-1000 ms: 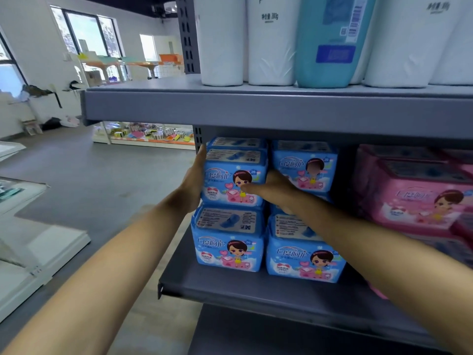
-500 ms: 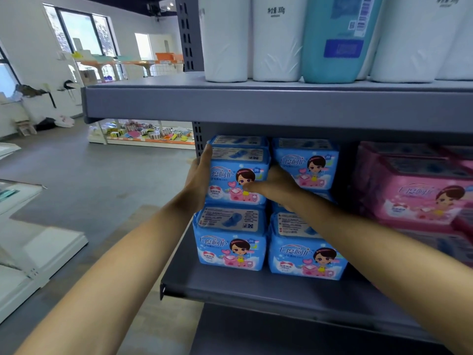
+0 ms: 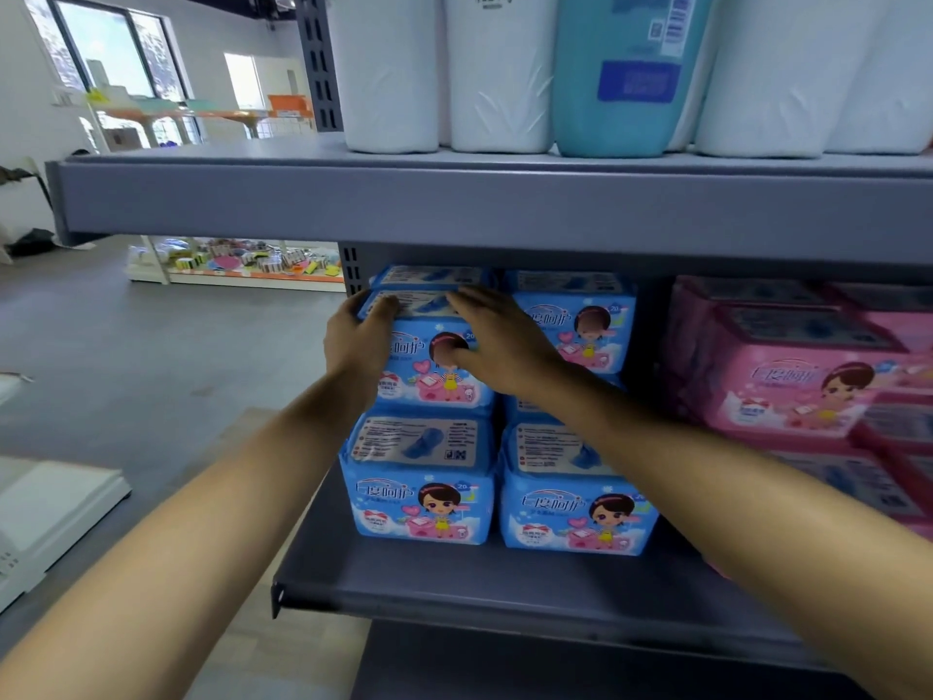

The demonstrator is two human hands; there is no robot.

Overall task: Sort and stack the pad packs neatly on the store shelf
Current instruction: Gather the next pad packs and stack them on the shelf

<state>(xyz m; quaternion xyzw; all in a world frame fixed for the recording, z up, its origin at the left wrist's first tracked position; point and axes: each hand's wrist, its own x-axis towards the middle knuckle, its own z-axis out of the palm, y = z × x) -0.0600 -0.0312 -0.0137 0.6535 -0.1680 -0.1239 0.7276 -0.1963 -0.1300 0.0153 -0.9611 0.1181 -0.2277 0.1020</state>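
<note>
Blue pad packs stand in two columns, two high, on the grey shelf [image 3: 454,578]. My left hand [image 3: 356,341] grips the left top corner of the upper left blue pack [image 3: 429,376], thumb over its top edge. My right hand [image 3: 497,341] lies across the same pack's top front edge with straight fingers, thumb on the printed front. Under it sits a lower left blue pack [image 3: 421,482]. Beside that stands a lower right blue pack [image 3: 575,502], with an upper right blue pack [image 3: 580,330] above it. More blue packs show behind.
Pink pad packs [image 3: 808,386] are stacked on the same shelf at the right. The upper shelf [image 3: 454,204] hangs close over the blue stacks and carries white paper rolls [image 3: 389,73] and a teal pack [image 3: 626,73]. Grey floor and a low display lie to the left.
Both hands have slid up from the sides of the upper left blue pack to its top edge. The view has drawn closer to the shelf.
</note>
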